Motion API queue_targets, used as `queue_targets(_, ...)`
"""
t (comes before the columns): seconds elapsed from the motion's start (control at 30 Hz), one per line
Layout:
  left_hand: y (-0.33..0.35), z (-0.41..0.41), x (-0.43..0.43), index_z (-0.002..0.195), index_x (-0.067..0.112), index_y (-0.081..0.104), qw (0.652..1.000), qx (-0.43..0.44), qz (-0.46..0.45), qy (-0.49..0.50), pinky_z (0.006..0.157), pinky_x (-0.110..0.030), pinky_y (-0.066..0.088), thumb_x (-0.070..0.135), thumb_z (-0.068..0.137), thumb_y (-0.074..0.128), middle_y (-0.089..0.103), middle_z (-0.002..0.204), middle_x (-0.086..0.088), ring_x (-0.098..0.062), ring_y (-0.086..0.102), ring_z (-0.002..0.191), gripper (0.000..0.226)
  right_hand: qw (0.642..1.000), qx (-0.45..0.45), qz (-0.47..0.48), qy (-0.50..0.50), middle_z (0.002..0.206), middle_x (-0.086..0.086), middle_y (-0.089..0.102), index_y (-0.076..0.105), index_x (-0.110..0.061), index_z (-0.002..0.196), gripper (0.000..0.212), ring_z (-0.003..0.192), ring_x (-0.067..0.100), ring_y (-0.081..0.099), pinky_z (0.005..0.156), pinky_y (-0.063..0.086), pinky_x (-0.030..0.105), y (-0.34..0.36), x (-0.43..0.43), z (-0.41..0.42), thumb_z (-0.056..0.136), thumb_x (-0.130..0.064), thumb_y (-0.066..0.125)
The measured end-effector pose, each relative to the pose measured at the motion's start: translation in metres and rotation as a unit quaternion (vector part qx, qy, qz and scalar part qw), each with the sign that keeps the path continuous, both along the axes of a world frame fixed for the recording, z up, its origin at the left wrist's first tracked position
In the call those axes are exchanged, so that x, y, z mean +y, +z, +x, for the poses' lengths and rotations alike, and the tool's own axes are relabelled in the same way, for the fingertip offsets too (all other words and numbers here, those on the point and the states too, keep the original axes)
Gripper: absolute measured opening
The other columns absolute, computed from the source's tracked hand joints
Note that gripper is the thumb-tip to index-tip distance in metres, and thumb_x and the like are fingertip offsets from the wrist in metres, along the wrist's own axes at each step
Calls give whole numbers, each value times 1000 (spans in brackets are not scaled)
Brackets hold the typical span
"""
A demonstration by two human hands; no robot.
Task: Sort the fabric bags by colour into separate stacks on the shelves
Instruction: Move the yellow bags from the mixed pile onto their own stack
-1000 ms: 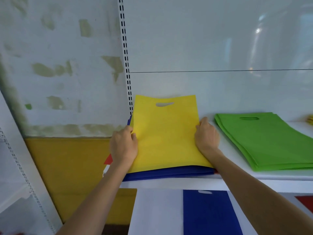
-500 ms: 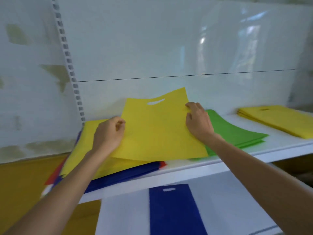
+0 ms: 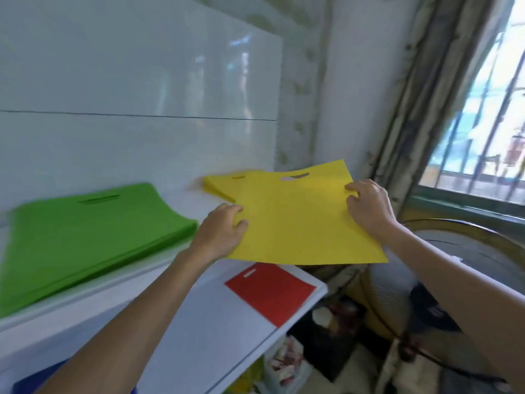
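Note:
I hold a flat yellow fabric bag (image 3: 301,223) in the air with both hands. My left hand (image 3: 223,231) pinches its left edge and my right hand (image 3: 369,206) pinches its right edge. The bag hovers over the right end of the upper shelf (image 3: 85,302), partly above a stack of yellow bags (image 3: 224,183) at the back. A stack of green bags (image 3: 85,231) lies to the left on the same shelf. A red bag (image 3: 272,291) lies on the lower shelf (image 3: 216,336). A blue bag's corner (image 3: 31,379) shows at the bottom left.
A white glossy panel (image 3: 136,81) backs the shelves. To the right stand a round fan (image 3: 454,280), a curtain (image 3: 420,109) and a barred window (image 3: 488,123). Clutter lies on the floor (image 3: 287,362) under the lower shelf's right end.
I carried the yellow bag from the mixed pile at the left, past the green stack, to the right end of the shelf. My view swung right with it.

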State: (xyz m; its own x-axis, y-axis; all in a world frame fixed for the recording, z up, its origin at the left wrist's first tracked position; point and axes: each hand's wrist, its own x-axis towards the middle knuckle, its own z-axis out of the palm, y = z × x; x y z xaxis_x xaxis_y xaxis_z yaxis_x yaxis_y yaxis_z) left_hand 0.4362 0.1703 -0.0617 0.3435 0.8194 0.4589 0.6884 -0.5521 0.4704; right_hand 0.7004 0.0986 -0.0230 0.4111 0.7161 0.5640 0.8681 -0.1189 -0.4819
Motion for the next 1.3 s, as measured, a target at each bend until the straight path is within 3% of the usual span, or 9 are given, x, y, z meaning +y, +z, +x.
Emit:
queue_targets(0.27,-11,132,30,137,8,42,994,30,-43,-95,104,-30,32,27,96,47,43,140,-8,-22,40,129,46,996,47,-25,-68,129,18,53,57,-2,125,40,120,32,46,98,35,31,-18,-4,123,87,2,45)
queue_targets(0.63,-1,183,141,135,10,46,997,0,-34,-76,100,-26,33,24,95,49,48,136,-6,-20,44,125,42,997,60,-12,-44,128,15,53,58,-2,122,37,119,29,46,97,36,30,-14,116,179,87,1,45)
queue_targets(0.8,6,163,176,127,10,56,999,-32,-11,-7,98,-28,37,21,93,52,55,130,-7,-22,50,120,36,998,52,-28,3,126,14,58,61,-5,120,37,118,31,48,96,36,30,-15,191,175,86,-2,46)
queue_targets(0.93,14,135,194,127,10,55,995,-48,1,84,97,-25,34,20,93,52,53,132,-8,-23,49,120,36,994,22,-33,98,128,15,57,59,-4,123,38,119,31,49,94,37,31,-8,261,151,87,-2,45)
queue_targets(1.13,8,111,190,129,13,55,971,-73,2,229,94,-26,36,21,93,51,55,128,-8,-24,51,115,37,968,-46,-46,242,134,17,48,52,-3,128,37,122,31,45,103,34,37,-5,340,116,92,-6,44)
queue_targets(1.3,-8,120,183,120,15,62,956,-58,-28,285,92,-23,38,22,91,52,60,123,-3,-18,54,110,31,941,-87,-111,306,137,14,46,50,-5,131,40,126,29,42,104,34,35,-22,371,119,92,-6,43)
